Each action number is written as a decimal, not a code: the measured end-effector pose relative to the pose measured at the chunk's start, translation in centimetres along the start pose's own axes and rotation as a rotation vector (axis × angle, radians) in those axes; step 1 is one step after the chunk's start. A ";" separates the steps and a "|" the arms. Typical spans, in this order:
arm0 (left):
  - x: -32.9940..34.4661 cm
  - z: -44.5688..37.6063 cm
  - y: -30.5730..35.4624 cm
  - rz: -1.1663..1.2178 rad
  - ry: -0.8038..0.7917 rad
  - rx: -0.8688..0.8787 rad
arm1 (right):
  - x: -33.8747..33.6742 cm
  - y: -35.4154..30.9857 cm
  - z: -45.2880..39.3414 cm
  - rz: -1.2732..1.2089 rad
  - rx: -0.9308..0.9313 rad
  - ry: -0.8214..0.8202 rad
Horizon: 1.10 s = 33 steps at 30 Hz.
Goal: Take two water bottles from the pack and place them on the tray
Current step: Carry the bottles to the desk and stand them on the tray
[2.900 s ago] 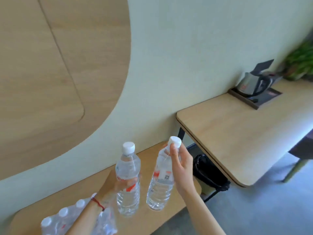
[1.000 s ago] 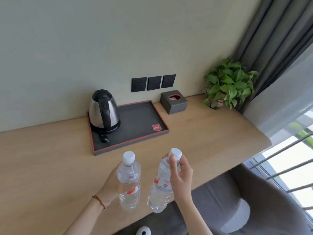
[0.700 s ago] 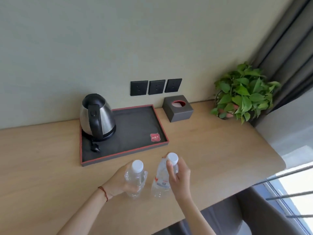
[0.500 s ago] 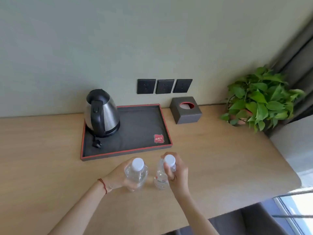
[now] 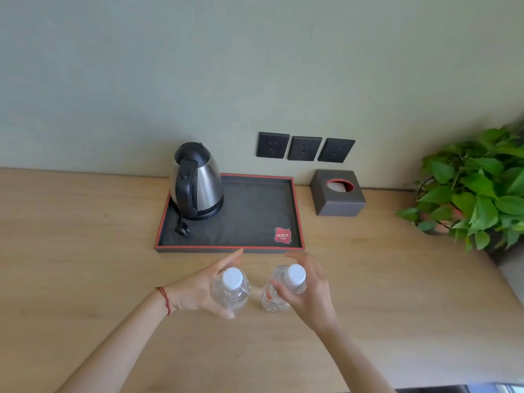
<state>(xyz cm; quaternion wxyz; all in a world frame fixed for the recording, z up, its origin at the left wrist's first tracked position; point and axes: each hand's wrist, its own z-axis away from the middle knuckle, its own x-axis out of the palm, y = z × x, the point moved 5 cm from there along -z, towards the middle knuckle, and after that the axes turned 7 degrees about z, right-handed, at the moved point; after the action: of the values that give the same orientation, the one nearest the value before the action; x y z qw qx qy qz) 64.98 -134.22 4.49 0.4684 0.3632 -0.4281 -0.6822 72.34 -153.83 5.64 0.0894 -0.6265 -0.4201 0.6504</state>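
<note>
On the tabletop [image 5: 85,251] just before the dark tray [image 5: 255,211] carrying a kettle [image 5: 198,182], the left hand [image 5: 195,290] grips one bottle [image 5: 231,290] and the right hand [image 5: 309,293] grips the other bottle [image 5: 283,282].

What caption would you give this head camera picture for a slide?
Left hand and right hand each hold a water bottle over the desk, short of the tray with the kettle.

Hotel room, likely: wooden worktop [image 5: 85,251] against wall, electric kettle [image 5: 197,181] on branded tray [image 5: 297,211] at back edge, tissue box [image 5: 337,194], wall sockets [image 5: 304,148], potted plant [image 5: 476,188] at right.
</note>
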 end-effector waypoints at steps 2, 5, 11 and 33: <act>0.1 -0.3 0.4 0.024 0.057 0.071 | -0.7 -0.3 -0.4 0.246 -0.061 0.049; 0.8 -1.0 2.2 -0.083 0.197 0.203 | -1.4 -0.9 -0.9 0.390 0.021 -0.035; 0.8 -2.2 1.5 0.039 0.248 0.251 | -2.1 -0.2 -3.1 0.105 0.040 -0.140; 0.3 -2.2 1.7 -0.019 0.416 0.360 | -1.3 -1.9 -28.2 0.555 -0.374 -0.381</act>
<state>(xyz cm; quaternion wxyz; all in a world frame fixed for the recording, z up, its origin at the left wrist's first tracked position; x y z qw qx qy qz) 67.46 -135.41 5.20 0.4678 0.5770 -0.4337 -0.5101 96.90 -141.22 11.74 -0.2857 -0.5900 -0.3550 0.6665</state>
